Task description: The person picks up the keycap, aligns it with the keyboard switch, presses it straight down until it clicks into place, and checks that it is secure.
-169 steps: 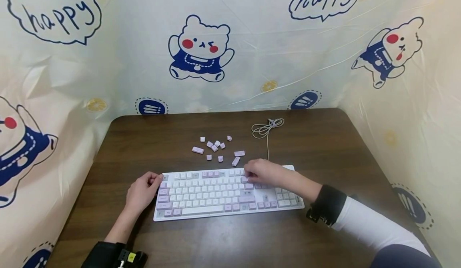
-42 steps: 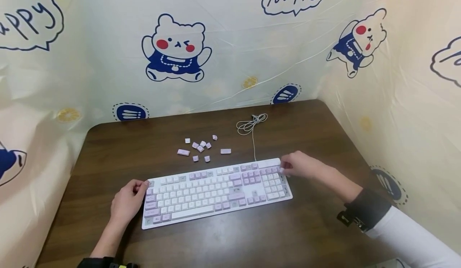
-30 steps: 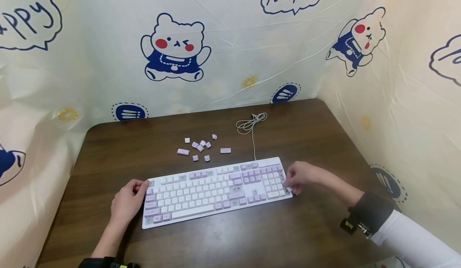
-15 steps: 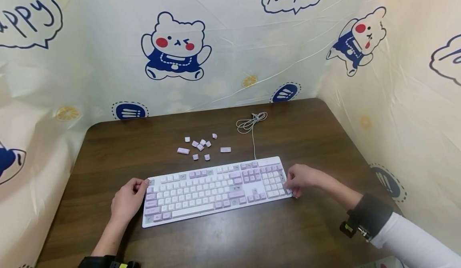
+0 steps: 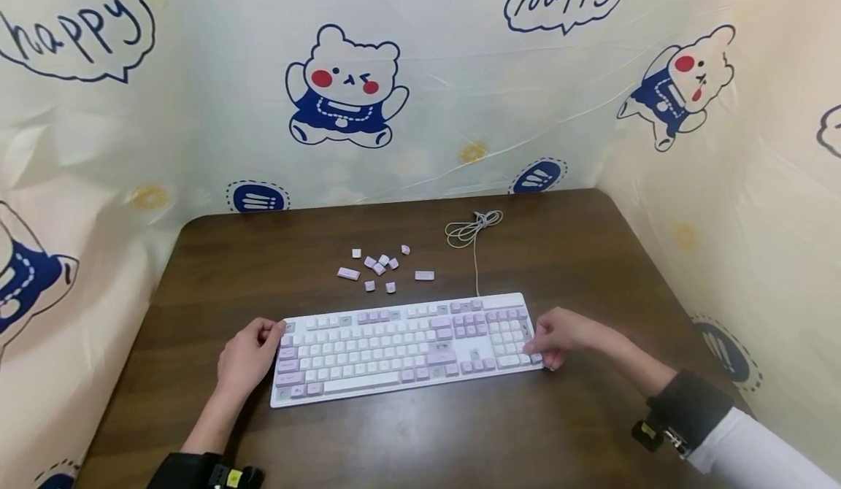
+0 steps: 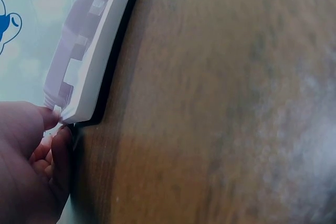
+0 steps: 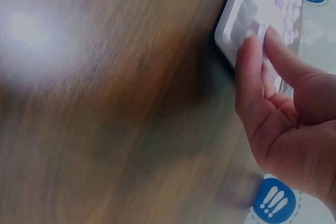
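Observation:
A white and lilac keyboard (image 5: 368, 343) lies on the table, with several bare key slots. My left hand (image 5: 246, 354) pinches its far left corner between thumb and fingers; the left wrist view shows that hand (image 6: 31, 156) at the corner of the casing. At the other end, my right hand (image 5: 561, 336) has thumb and fingertips around a lilac keycap (image 5: 536, 358) at the lower right of the number pad, partly covered by the fingers. In the right wrist view, the right hand's thumb and fingers (image 7: 252, 77) meet over the blurred keys.
Several loose keycaps (image 5: 379, 268) lie behind the keyboard, among them two long lilac ones, a left one (image 5: 348, 274) and a right one (image 5: 424, 276). A bundled cable (image 5: 474, 232) runs to the keyboard's back edge. Printed curtains surround the brown table (image 5: 420, 445).
A long keycap that lay behind the keyboard is gone from there. My right hand has moved from the top row to the lower right end. The left hand keeps its corner.

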The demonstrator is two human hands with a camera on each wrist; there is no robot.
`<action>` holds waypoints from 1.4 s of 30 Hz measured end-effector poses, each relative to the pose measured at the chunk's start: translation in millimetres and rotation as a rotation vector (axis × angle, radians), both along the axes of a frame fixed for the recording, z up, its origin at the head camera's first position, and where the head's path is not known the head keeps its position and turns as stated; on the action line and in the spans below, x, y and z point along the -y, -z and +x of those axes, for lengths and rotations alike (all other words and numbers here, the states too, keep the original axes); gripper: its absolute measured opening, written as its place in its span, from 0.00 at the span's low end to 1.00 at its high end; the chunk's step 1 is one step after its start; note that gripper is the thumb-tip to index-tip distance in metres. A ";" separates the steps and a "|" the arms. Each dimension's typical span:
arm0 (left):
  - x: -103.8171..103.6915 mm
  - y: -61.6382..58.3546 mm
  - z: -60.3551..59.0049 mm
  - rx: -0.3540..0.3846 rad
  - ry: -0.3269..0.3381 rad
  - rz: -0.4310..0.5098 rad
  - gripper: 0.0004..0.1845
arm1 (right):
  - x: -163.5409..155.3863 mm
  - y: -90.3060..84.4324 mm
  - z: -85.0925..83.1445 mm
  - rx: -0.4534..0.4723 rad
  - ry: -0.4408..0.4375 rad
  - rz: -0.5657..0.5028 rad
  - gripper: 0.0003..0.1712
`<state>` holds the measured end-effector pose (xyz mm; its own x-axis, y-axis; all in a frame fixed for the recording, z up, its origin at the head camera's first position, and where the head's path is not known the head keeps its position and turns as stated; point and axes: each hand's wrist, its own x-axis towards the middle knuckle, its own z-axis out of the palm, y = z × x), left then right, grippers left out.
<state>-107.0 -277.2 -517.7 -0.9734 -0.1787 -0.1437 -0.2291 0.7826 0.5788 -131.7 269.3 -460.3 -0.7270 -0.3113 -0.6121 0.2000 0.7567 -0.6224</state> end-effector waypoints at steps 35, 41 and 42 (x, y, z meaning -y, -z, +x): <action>-1.5 -2.8 -4.2 -0.011 -0.025 -0.001 0.24 | -22.2 10.2 -17.3 0.165 0.024 -0.134 0.14; -4.6 -1.3 -5.2 0.008 -0.022 0.004 0.24 | -29.0 13.2 -15.4 0.201 0.037 -0.162 0.14; -5.2 -1.1 -5.4 0.012 -0.022 0.006 0.24 | -29.4 12.9 -15.0 0.200 0.036 -0.161 0.14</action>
